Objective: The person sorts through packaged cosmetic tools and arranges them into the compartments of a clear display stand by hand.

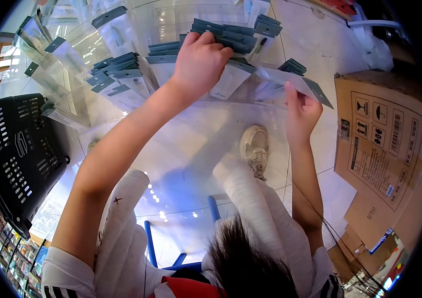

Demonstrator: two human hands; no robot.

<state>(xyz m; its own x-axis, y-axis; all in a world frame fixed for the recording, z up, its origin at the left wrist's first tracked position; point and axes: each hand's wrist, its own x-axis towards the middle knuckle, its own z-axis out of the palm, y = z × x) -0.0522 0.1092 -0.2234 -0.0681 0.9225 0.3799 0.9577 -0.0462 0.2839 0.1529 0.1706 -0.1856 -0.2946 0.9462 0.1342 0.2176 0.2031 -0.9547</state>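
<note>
My left hand (198,64) is closed over the top edges of a row of flat clear packets (231,36) with dark green header cards. Its fingertips are partly hidden behind the hand. Off to the right, my right hand (303,111) pinches one packet (298,79) with a pale body and a dark green end, held tilted between thumb and fingers. What is inside these packets is too unclear to name. Near my right hand a few more green-topped packets (292,66) stand in the transparent bin. Another bunch of packets (116,72) leans together left of my left hand.
A black perforated plastic basket (22,149) is on the left. To the right stands a printed cardboard box (382,139), with a white plastic bag (375,49) behind it. My shoe (254,146) rests on the tiled floor, and blue stool legs (150,243) show between my knees.
</note>
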